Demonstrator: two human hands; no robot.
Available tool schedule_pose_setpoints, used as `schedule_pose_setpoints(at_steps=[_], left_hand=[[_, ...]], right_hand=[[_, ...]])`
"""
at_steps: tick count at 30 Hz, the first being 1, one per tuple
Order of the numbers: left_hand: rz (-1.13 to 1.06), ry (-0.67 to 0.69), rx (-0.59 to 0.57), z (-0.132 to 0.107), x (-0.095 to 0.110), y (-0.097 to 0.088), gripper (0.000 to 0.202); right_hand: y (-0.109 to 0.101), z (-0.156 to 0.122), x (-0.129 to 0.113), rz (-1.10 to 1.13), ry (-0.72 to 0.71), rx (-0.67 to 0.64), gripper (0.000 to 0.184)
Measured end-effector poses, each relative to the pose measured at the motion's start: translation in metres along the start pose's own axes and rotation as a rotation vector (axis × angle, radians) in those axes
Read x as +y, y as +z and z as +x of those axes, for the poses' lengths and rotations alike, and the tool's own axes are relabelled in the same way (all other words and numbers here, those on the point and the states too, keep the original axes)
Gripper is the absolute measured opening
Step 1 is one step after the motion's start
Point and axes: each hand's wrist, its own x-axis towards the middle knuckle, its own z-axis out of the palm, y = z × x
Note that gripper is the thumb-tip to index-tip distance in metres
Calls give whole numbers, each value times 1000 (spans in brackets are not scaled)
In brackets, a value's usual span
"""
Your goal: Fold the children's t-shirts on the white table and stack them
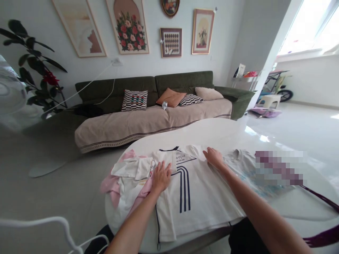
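Observation:
A white T-shirt with dark stripes and lettering lies spread on the white table. Its left side is folded inward, and a dark trim line runs down that edge. My left hand rests flat on the folded part near the collar, fingers spread. At the shirt's upper right, my right hand has its fingers bent together on the sleeve edge; the fingertips are partly hidden. Just left of the shirt is a loose pile of pink and white clothes. A grey T-shirt lies beyond my right forearm.
A purple strap runs over the table's right side, partly blurred out. Behind the table stands a green sofa with cushions. A white fan is at the left, and a white curved tube enters at the lower left.

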Motion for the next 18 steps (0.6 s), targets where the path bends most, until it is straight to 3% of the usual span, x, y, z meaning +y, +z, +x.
schedule_pose_setpoints(at_steps=[4,11,14,18], left_hand=[[-11,-17,-3,0,0,-1,42],[-32,-26,-29,-1,2,-7,43],[-30,-34,-39,-1,3,-9,43],[-54,-23,-38,0,3,-8,43]], right_hand=[[12,37,21,-106,181,-43,31],[31,55,33,-122,278,-58,35],[26,59,33,-92,252,-65,28],[13,60,19,-33,101,-28,27]])
